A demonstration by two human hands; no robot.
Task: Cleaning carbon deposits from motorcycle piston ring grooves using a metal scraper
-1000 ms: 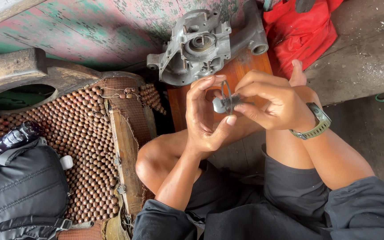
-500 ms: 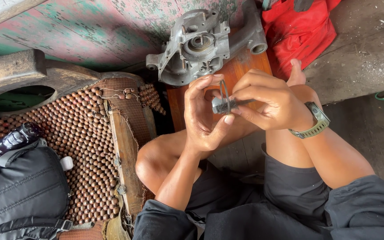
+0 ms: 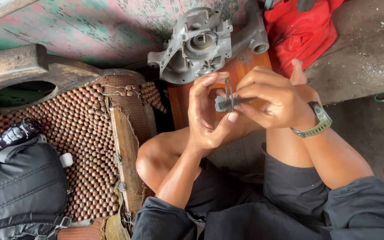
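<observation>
Fingers (image 3: 227,118) pinching perhaps metal ring (image 3: 229,91)

Small grey part (image 3: 224,103) half hidden between hands; black backpack (image 3: 18,186) cut off.

Soft, even daylight, faint shadows, sharp focus, slight wide-angle stretch at edges.

Between your fingers sits a small dull grey metal part (image 3: 222,103) with a thin dark wire ring (image 3: 229,91), both matt. Ahead of you, the cast grey metal engine casing (image 3: 201,44) looks rough and grimy on a smooth reddish-brown wooden board (image 3: 241,66). Beside your knee lie a glossy brown wooden bead mat (image 3: 85,133) and a matt black fabric backpack (image 3: 21,186).
</observation>
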